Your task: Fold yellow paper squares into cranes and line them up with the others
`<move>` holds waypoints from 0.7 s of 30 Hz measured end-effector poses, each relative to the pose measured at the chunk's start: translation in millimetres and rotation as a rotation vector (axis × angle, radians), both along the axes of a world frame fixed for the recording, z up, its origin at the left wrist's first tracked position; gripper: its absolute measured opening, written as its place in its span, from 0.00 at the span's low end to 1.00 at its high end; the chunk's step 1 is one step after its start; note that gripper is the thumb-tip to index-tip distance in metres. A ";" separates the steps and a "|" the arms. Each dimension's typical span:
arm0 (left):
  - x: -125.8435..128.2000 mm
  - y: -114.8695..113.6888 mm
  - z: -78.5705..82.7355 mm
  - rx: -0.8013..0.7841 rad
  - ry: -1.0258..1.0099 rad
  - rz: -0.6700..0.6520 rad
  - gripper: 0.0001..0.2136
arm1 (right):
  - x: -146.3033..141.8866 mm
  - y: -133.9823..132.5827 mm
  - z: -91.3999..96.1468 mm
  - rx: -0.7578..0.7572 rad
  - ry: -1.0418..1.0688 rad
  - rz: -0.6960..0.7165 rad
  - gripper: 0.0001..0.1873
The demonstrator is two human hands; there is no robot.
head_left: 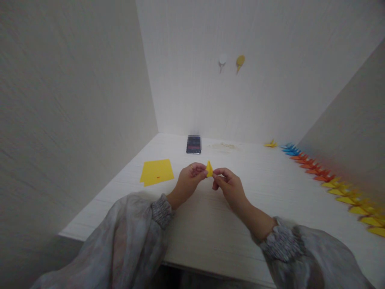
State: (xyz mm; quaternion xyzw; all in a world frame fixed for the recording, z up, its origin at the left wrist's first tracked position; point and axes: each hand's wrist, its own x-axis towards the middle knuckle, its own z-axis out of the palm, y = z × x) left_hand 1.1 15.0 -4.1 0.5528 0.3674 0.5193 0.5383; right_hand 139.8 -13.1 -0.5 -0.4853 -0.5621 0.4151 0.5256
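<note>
A small folded piece of yellow paper (209, 169), narrow and pointed at the top, is held upright just above the white table (198, 224). My left hand (192, 177) pinches its left side between thumb and fingers. From the other side, the thumb and index finger of my right hand (227, 182) close on its lower right edge. To the left of my hands lie flat sheets of yellow paper (157, 171), slightly fanned, with a small reddish-brown mark on the top one.
A phone (194, 144) leans near the back wall. Along the right wall runs a row of folded paper cranes: blue (291, 149), orange (313, 165) and yellow (350, 198). One yellow crane (271, 143) sits apart at the back. White and yellow hooks (240, 62) are on the wall.
</note>
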 end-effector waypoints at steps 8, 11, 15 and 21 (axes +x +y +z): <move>1.5 -1.3 0.4 -0.024 -0.092 -0.017 0.10 | -1.4 4.2 -4.5 0.080 0.157 0.072 0.10; 0.1 -2.3 1.0 -0.038 -0.053 -0.044 0.10 | -0.9 3.6 -4.8 0.098 0.140 0.085 0.09; -1.4 -3.6 2.6 -0.041 -0.031 -0.041 0.11 | 0.3 2.8 -4.2 0.118 0.151 0.121 0.09; -2.4 -4.3 3.8 -0.026 -0.051 -0.077 0.12 | 2.7 3.4 -5.1 0.140 0.176 0.148 0.11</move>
